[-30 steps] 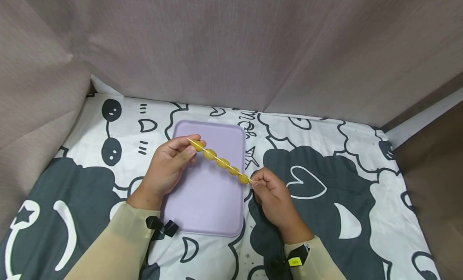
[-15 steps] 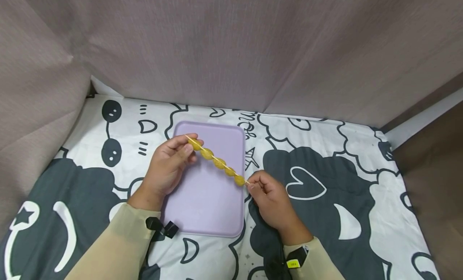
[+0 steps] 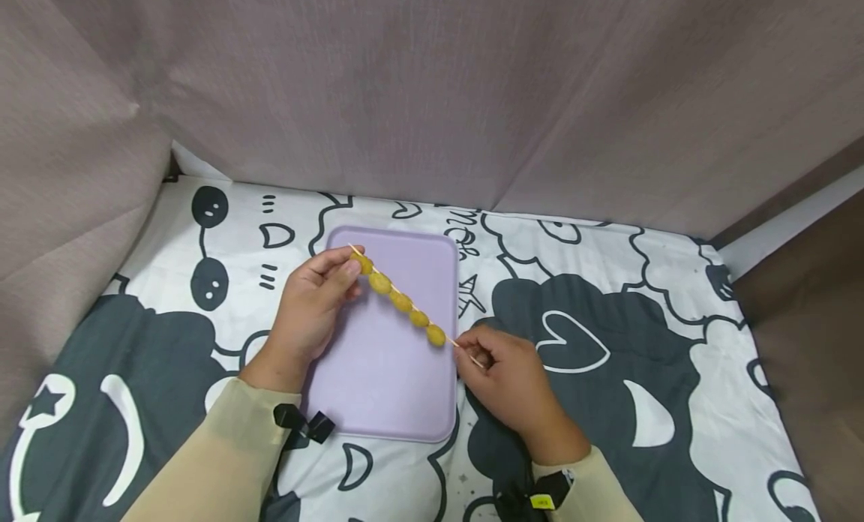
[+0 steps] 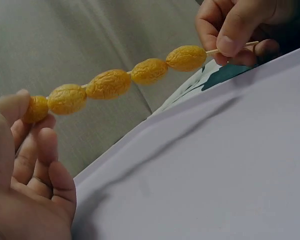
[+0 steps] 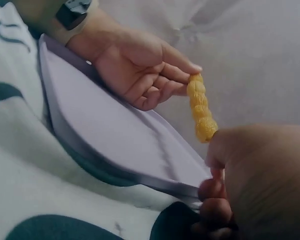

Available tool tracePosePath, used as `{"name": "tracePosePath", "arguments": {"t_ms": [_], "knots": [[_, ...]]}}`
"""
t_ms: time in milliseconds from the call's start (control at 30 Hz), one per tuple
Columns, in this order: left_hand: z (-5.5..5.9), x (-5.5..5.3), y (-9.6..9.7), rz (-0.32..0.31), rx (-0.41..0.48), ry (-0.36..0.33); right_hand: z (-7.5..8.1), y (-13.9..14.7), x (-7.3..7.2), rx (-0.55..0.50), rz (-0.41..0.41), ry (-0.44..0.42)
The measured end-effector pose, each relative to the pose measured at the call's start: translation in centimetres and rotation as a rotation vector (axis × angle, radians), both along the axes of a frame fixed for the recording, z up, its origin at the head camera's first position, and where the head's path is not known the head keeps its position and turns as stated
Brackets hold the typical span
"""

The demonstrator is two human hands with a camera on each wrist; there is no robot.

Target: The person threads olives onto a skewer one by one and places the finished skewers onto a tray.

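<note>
A skewer of several yellow, wrinkled oval fruits (image 3: 400, 301) is held slantwise over the lilac tray (image 3: 378, 387), and its shadow falls on the tray in the left wrist view. My left hand (image 3: 307, 304) pinches the fruit at the far end (image 4: 36, 109) between thumb and index finger; a short tip of stick pokes out beyond it. The other fingers are loosely bent below. At the near end my right hand (image 3: 502, 376) pinches the bare wooden stick (image 4: 252, 44) just past the last fruit (image 4: 186, 58). The stick's end juts out behind those fingers.
The tray lies on a black-and-white cartoon-print cloth (image 3: 432, 488). Grey-brown fabric (image 3: 432, 94) hangs behind and at the left. A brown surface (image 3: 810, 319) borders the right side. Each wrist carries a small black device (image 3: 304, 423) over a beige sleeve.
The skewer's near end has swung left and slightly toward me, with my right hand following. More bare stick now shows at that hand. My left hand has barely shifted.
</note>
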State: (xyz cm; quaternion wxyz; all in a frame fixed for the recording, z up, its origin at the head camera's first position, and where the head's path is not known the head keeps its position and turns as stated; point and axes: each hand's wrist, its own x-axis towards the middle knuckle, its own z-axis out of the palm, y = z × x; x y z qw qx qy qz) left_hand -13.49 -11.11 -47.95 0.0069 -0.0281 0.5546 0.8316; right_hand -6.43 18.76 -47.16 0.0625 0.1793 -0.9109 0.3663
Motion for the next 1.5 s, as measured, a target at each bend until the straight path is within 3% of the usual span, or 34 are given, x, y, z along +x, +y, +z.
{"name": "tracePosePath", "arguments": {"t_ms": [200,433,700,1067,1267,1500], "knots": [[-0.2,-0.3,0.4,0.004,0.021,-0.069,1.1,-0.3,1.0,0.201,0.019,0.110],[0.0,-0.4,0.5,-0.010,0.003,-0.101,2.6,-2.0,2.2,0.300,0.037,0.036],[-0.2,-0.5,0.2,-0.052,0.000,-0.116,3.6,-3.3,2.9,0.243,0.053,-0.060],[0.1,-0.1,0.2,0.010,0.031,-0.077,3.3,-3.9,2.6,0.233,-0.100,-0.131],[0.2,0.0,0.3,0.003,0.053,-0.058,3.1,-4.5,2.5,0.221,-0.195,-0.147],[0.3,0.2,0.1,0.015,0.062,-0.018,2.9,-5.6,2.1,0.199,-0.214,-0.210]]}}
